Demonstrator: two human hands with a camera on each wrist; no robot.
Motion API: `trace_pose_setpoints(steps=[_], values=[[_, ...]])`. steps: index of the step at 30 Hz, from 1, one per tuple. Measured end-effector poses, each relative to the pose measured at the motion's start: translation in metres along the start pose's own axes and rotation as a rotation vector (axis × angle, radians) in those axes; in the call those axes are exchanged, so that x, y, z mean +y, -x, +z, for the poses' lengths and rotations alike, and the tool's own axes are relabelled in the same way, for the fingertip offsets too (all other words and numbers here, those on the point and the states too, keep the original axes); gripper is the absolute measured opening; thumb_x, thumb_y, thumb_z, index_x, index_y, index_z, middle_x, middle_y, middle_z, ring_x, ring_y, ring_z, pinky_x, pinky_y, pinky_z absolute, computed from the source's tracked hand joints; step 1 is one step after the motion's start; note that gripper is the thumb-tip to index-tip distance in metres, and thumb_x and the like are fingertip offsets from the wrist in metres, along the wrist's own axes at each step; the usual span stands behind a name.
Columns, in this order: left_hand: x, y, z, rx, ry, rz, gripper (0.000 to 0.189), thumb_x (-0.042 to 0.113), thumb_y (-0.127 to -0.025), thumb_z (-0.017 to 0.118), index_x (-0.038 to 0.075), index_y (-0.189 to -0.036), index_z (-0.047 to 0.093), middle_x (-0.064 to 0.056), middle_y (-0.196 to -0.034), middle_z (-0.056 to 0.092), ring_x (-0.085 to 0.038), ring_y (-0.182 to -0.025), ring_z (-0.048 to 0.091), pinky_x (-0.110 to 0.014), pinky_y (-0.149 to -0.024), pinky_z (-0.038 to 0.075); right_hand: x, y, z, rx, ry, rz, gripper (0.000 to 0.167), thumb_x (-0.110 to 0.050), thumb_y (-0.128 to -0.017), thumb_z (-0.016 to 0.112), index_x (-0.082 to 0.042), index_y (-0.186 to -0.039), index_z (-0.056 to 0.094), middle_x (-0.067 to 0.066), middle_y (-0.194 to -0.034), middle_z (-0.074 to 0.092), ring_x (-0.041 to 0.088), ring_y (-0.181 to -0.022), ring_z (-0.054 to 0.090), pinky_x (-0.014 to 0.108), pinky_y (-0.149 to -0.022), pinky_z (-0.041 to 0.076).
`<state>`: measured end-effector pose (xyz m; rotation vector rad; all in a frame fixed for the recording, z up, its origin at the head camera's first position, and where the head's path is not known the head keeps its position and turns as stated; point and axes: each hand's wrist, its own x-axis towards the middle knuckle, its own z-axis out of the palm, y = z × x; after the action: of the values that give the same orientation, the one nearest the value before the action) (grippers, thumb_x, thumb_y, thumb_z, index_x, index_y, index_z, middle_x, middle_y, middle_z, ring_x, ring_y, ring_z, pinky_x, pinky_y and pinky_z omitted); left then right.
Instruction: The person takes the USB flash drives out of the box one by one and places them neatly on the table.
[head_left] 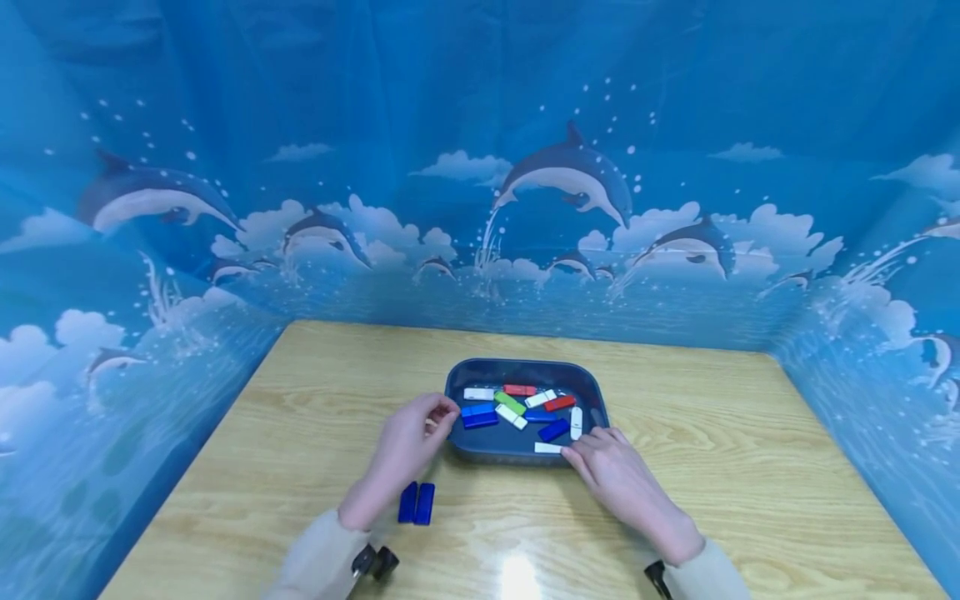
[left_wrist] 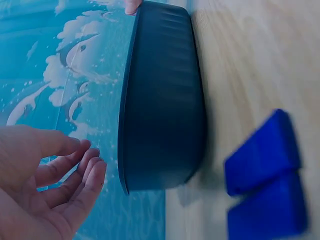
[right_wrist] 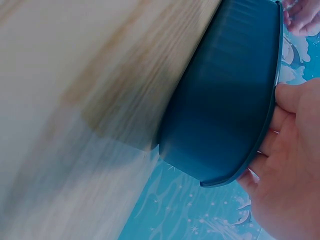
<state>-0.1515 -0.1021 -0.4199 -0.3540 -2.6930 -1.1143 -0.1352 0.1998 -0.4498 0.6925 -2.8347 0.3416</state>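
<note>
Capped sticks that look like USB sticks, in white, red, green and blue, lie in a dark blue plastic tray (head_left: pixel 487 454). My right hand (head_left: pixel 618 479) is at the tray's front right, its fingers over the rim in the right wrist view. Its thumb and fingertips pinch the end of a white USB stick (head_left: pixel 548 448), which points left along the front wall; its other end is hidden. At the left rim, my left hand (head_left: pixel 416 433) has loosely bent fingers (left_wrist: pixel 92 187) with nothing between them. Nearest to it inside are blue USB sticks (head_left: pixel 480 417).
Two blue USB sticks (head_left: pixel 416 503) lie side by side on the wooden table (head_left: pixel 337 375), left of the tray and close by my left forearm. A blue curtain (head_left: pixel 420 183) printed with dolphins surrounds the table at the back and sides.
</note>
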Motion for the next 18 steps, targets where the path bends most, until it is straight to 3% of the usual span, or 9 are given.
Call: trace_pose_setpoints(steps=[9,14,18], values=[[0.017,-0.029,0.022,-0.09,-0.155,0.087,0.005,0.009,-0.095,0.071,0.008,-0.1,0.073,-0.001,-0.09,0.067,-0.011,-0.078,0.06,-0.023,-0.068,0.053,0.0,0.001,0.0,-0.017,-0.022,0.01,0.028,-0.029,-0.104,0.057,-0.009,-0.104,0.077,0.007,-0.102,0.076,0.032,-0.112,0.066,0.054,-0.108,0.042],[0.018,-0.042,0.035,-0.15,-0.25,0.087,0.009,0.01,-0.094,0.073,0.008,-0.102,0.075,-0.005,-0.097,0.071,-0.018,-0.087,0.066,-0.032,-0.077,0.057,0.002,0.001,0.001,-0.004,-0.007,0.001,0.026,-0.028,-0.104,0.057,-0.011,-0.102,0.077,0.005,-0.1,0.076,0.029,-0.11,0.066,0.052,-0.108,0.043],[0.016,-0.049,0.044,-0.236,-0.378,0.069,0.01,0.014,-0.092,0.075,0.008,-0.101,0.076,-0.006,-0.096,0.072,-0.019,-0.09,0.067,-0.036,-0.08,0.057,0.002,0.001,0.001,0.011,0.003,-0.018,0.024,-0.028,-0.103,0.058,-0.013,-0.097,0.076,0.0,-0.092,0.074,0.022,-0.1,0.066,0.048,-0.103,0.046]])
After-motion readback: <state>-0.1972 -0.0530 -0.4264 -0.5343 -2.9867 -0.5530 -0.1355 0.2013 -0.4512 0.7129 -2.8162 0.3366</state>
